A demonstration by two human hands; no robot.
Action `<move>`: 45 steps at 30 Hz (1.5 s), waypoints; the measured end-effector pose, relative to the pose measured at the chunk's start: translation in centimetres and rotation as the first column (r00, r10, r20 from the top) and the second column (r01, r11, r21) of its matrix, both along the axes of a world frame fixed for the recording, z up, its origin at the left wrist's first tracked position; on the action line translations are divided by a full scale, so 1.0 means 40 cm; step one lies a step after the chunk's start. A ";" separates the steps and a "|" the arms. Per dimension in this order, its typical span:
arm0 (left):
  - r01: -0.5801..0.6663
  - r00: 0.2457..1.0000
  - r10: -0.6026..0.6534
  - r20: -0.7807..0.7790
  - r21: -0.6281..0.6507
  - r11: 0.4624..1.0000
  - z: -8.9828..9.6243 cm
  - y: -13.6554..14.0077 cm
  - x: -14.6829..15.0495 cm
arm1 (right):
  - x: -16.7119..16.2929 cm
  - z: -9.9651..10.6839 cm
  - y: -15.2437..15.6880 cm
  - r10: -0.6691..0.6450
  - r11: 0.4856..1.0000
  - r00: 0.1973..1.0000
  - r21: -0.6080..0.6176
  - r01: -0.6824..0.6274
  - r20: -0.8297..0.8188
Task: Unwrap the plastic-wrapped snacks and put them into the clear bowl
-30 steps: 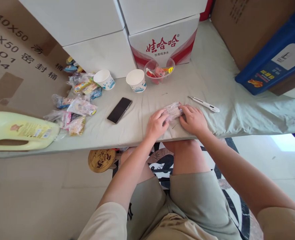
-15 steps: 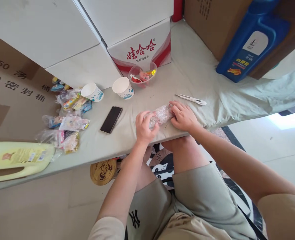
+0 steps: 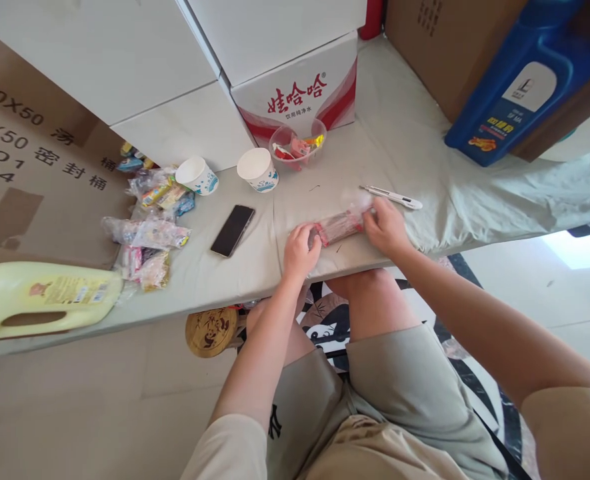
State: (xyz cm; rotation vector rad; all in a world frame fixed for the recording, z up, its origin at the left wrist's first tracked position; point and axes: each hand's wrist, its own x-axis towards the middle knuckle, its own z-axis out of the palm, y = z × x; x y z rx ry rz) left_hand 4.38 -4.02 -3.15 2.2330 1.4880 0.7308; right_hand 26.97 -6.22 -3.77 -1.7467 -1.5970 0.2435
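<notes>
A long see-through package (image 3: 342,228) with pinkish-red ends lies across the cloth-covered table; its contents are too blurred to name. My left hand (image 3: 301,252) has its fingers closed around the package's left end. At the other end my right hand (image 3: 385,227) pinches the loose clear plastic, which puffs up a little above the package. Just beyond my right hand lies a white utility knife (image 3: 397,198), its slim tip pointing left. A dark phone (image 3: 233,231) rests to the left of my left hand.
Two paper cups (image 3: 257,171) and a clear plastic bowl (image 3: 299,152) of wrapped pieces stand at the back. Several wrapped snacks (image 3: 157,233) are heaped left, near a pale yellow jug (image 3: 45,300). White cartons (image 3: 295,87) and a blue bottle (image 3: 519,93) stand behind.
My right hand has turned and gone from lying over the package to pinching its right end. The package's reddish ends now show more. The view has shifted slightly.
</notes>
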 end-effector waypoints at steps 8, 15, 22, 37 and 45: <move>-0.025 0.994 0.014 0.109 0.103 0.994 -0.014 0.004 -0.010 | 0.017 -0.032 0.003 -0.183 0.957 0.944 0.170 0.234 -0.274; -0.011 0.991 -0.028 0.128 0.295 0.955 0.026 -0.006 -0.048 | 0.019 -0.038 0.001 -0.129 0.940 0.916 0.248 0.236 -0.380; 0.305 0.941 -0.319 -0.110 -0.127 0.944 0.118 -0.078 -0.094 | 0.016 -0.028 0.001 -0.072 0.962 0.949 0.228 0.147 -0.307; 0.241 0.909 -0.204 -0.364 0.061 0.969 0.024 -0.018 -0.043 | 0.006 -0.020 0.004 -0.164 0.971 0.968 0.144 0.192 -0.190; 0.236 0.909 -0.199 -0.366 0.058 0.970 0.026 -0.024 -0.048 | -0.037 0.025 -0.115 -0.017 0.920 0.994 0.392 -0.027 0.109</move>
